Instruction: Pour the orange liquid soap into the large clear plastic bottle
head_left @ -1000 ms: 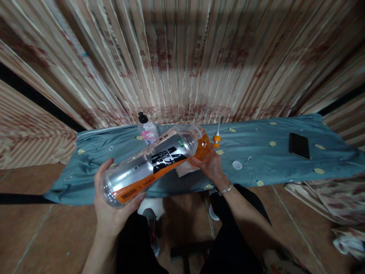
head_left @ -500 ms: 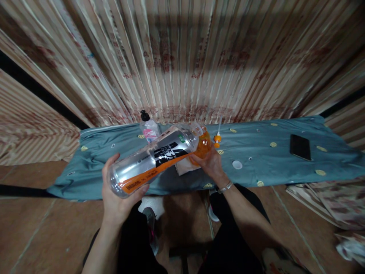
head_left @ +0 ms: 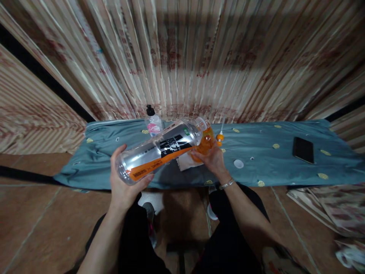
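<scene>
Gripped at its base by my left hand (head_left: 125,186), a large clear plastic bottle (head_left: 159,150) with a silver, black and orange label lies tilted, its open neck toward the right. My right hand (head_left: 212,158) is wrapped round a translucent orange bottle (head_left: 207,140), whose top sits right by the clear bottle's mouth. Whether the two rims touch, I cannot tell. Under the orange bottle is a white cloth or tissue (head_left: 185,163). Just behind my right hand lies an orange pump head (head_left: 219,137) with a white tube.
A clear pump bottle (head_left: 154,123) with a black top stands at the back left. Right of my hands, a white round cap (head_left: 238,164) and a black phone-like slab (head_left: 303,149) lie on the teal cloth-covered table (head_left: 265,163). Striped curtains (head_left: 182,57) hang behind it.
The view has shifted slightly, so everything sits a little further right. Both hands keep their holds, and the clear bottle stays tilted against the orange bottle's top area.
</scene>
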`<action>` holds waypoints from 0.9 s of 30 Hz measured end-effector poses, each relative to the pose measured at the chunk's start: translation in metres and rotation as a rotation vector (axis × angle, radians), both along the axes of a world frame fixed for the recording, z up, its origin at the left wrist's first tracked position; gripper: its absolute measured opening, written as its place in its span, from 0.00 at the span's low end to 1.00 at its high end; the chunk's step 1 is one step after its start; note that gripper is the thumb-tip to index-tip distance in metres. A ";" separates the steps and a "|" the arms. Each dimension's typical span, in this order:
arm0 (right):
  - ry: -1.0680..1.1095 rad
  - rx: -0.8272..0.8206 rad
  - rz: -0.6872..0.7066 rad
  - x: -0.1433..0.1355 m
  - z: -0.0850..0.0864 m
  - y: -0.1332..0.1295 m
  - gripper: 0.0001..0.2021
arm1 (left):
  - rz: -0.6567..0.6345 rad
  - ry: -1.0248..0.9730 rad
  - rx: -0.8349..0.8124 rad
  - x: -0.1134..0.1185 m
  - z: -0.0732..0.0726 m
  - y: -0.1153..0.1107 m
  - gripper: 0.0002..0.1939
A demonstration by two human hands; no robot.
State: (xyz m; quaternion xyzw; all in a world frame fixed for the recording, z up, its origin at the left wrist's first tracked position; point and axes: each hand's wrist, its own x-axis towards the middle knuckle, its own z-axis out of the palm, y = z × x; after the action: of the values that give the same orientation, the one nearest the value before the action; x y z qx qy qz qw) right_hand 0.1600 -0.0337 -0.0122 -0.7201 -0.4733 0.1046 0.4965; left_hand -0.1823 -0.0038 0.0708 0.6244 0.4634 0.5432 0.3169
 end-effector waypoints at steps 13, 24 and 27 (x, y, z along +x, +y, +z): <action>0.118 -0.003 0.056 0.004 0.007 -0.006 0.51 | -0.037 -0.045 -0.058 0.012 0.000 0.000 0.65; 0.088 0.002 0.008 0.002 -0.002 -0.004 0.56 | -0.041 -0.126 -0.090 0.015 -0.012 0.002 0.71; 0.101 -0.027 0.004 0.002 -0.004 -0.003 0.53 | 0.003 -0.094 -0.089 0.015 -0.013 0.001 0.68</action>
State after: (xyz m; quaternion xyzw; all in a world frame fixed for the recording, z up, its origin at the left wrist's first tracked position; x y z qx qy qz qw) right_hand 0.1620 -0.0367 -0.0158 -0.7197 -0.4475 0.1482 0.5097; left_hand -0.1676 -0.0027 0.0577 0.5826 0.4729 0.5512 0.3650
